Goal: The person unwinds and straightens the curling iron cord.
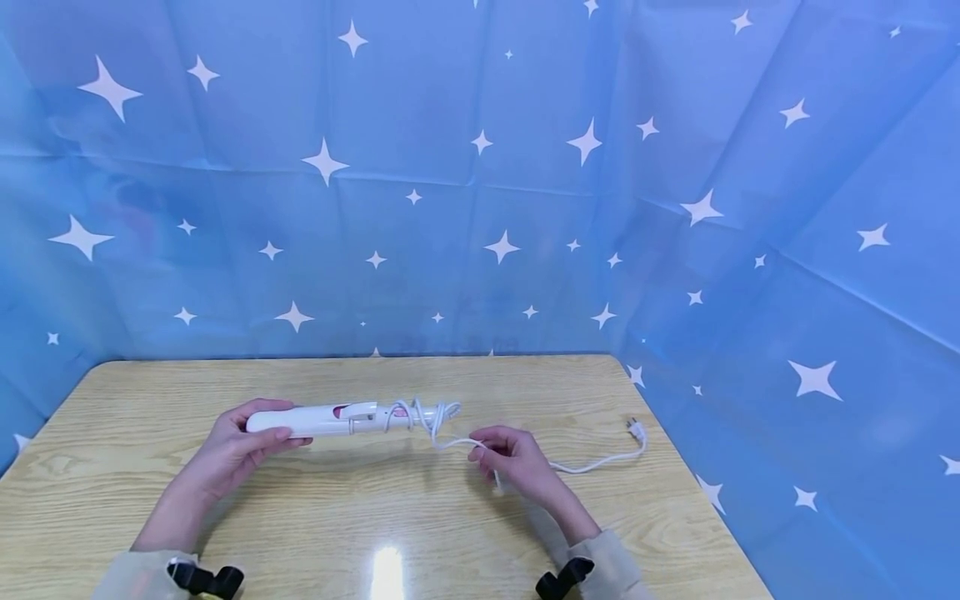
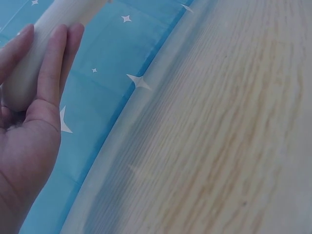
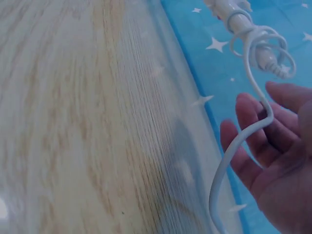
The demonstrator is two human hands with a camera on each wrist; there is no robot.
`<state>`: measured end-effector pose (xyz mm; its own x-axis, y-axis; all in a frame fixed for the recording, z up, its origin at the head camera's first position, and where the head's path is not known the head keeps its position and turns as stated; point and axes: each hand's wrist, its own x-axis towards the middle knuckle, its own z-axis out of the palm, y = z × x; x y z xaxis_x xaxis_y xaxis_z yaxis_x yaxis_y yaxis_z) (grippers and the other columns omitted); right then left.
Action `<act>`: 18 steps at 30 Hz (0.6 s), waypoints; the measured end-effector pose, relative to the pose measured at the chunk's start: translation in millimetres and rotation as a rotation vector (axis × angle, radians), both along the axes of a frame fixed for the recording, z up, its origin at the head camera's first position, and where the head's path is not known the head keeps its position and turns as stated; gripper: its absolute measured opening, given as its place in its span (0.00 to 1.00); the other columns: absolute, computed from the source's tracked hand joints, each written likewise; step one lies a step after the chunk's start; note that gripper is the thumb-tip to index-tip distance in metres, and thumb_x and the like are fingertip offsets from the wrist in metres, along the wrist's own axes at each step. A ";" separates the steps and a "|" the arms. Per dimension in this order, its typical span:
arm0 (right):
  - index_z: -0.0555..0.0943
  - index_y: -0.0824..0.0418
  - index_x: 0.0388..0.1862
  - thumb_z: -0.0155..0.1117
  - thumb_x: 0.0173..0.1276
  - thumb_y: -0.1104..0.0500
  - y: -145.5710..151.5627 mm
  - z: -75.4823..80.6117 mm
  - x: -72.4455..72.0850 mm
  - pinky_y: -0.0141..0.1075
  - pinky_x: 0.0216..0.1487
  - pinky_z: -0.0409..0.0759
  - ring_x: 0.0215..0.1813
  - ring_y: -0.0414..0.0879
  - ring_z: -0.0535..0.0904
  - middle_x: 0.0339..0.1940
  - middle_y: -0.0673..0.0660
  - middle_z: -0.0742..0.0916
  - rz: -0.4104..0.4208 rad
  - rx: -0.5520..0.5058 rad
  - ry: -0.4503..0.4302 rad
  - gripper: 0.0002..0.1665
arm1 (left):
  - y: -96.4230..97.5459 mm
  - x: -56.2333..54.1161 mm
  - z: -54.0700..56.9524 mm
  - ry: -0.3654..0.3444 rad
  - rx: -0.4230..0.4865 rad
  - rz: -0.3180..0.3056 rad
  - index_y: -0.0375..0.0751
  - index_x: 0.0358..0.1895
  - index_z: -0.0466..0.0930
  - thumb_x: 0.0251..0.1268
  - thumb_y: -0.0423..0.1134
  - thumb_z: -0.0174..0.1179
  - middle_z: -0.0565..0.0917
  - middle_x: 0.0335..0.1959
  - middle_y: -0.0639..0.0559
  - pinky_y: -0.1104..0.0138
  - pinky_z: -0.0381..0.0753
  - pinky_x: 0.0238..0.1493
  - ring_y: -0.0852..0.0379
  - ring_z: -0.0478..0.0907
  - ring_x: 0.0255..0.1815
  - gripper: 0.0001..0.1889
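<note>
A white curling iron (image 1: 315,421) is held up level over the table, its thick smooth end to the left. My left hand (image 1: 243,437) grips that end, thumb along the near side; in the left wrist view the fingers (image 2: 51,68) wrap round it. Several loops of white power cord (image 1: 420,414) are wound loosely about the thin right end. From these loops the cord runs to my right hand (image 1: 517,462), which holds it in curled fingers. In the right wrist view the cord (image 3: 234,146) bends across those fingers and hangs down past the palm.
The cord's far end lies on the wooden table (image 1: 360,517) to the right, with its plug (image 1: 636,430) near the table's right edge. A blue cloth with white stars (image 1: 420,108) hangs behind the table and along its right side.
</note>
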<state>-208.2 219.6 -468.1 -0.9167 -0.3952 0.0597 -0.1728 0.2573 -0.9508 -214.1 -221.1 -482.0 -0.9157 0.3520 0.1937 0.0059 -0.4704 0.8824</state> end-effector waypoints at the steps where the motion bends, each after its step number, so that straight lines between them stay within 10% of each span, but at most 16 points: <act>1: 0.80 0.75 0.58 0.65 0.74 0.66 -0.4 -0.4 0.3 0.36 0.29 0.88 0.32 0.43 0.82 0.40 0.72 0.87 0.004 -0.002 -0.008 0.18 | -0.3 0.1 0.1 0.000 -0.001 -0.001 0.36 0.58 0.84 0.71 0.15 0.51 0.69 0.61 0.40 0.54 0.85 0.58 0.44 0.84 0.54 0.21; 18: 0.86 0.66 0.47 0.65 0.75 0.64 17.6 14.6 5.8 0.24 0.19 0.67 0.21 0.38 0.71 0.32 0.59 0.89 -0.074 0.089 0.126 0.08 | -3.6 1.7 2.7 0.041 -0.003 0.008 0.35 0.58 0.84 0.70 0.14 0.50 0.71 0.59 0.42 0.52 0.85 0.57 0.44 0.83 0.54 0.22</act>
